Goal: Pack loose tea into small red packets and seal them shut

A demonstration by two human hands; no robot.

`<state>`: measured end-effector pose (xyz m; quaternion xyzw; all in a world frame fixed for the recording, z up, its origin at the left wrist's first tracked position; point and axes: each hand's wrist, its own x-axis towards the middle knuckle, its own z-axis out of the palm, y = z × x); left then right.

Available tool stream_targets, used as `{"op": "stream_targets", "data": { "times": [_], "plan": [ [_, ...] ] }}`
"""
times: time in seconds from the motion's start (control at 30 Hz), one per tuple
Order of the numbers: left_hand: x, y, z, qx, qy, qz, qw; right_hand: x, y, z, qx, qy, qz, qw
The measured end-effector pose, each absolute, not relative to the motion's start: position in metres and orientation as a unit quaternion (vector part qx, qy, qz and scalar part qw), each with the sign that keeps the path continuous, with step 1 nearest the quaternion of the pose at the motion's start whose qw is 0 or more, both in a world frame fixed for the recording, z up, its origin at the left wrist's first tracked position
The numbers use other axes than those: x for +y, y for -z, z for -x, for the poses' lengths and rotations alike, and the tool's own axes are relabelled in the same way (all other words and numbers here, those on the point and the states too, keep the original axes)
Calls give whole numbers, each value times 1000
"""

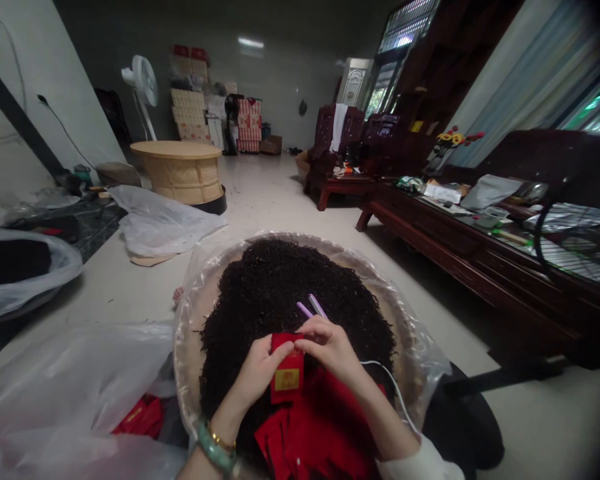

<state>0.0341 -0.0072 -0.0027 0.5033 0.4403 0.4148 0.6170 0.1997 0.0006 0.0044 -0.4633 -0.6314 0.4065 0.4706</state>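
Both of my hands are at the top edge of a small red packet (287, 383) with a gold label. My left hand (261, 367) pinches its upper left side, thumb across the front. My right hand (330, 347) closes its thumb and fingers on the upper right corner. Beneath them, a heap of dark dried leaves, like loose tea (290, 280), fills a round basket lined with clear plastic (190, 293). Beyond my right hand, a purple-and-white tool (316, 305) lies on the leaves, partly hidden. A pile of red packets (325, 427) lies below my wrists.
Clear plastic bags (70, 387) lie at left, with red packets (143, 417) among them. Another lined container of dark leaves (15, 263) stands far left. A dark wooden table (460, 240) runs along the right. A white cable (395, 383) passes beside my right arm.
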Motion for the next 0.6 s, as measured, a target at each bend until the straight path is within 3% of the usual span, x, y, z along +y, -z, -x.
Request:
{"op": "stream_targets", "data": {
  "times": [0.27, 0.43, 0.6],
  "plan": [
    [0, 4, -31, 383, -384, -472, 695, 4, -12, -200, -666, -343, 503, 430],
    [4, 6, -29, 387, -348, -475, 709, 15, -17, -199, -701, -398, 482, 344],
    [1, 9, -35, 381, -363, -406, 747, 22, -18, -196, -678, -422, 498, 340]
  ]
}}
